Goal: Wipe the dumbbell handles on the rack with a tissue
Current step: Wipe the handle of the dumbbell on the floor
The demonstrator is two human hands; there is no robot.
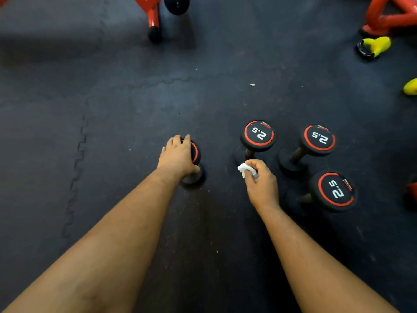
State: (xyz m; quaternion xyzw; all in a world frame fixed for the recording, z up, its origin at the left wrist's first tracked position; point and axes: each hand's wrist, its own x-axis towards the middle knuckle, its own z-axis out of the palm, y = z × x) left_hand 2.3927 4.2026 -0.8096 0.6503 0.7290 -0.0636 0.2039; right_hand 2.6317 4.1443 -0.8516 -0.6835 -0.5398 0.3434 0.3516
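Left hand (178,154) grips one upright dumbbell (194,159); right hand (261,181) pinches tissue (244,168) beside three others.

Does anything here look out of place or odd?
Yes. The four dumbbells stand on end on the floor mat, not on a rack; the left hand grips the top of one. A small pale scrap lies on the mat. The right hand pinches the tissue.

"2.5" on three dumbbell ends (259,134) (small logos unreadable)
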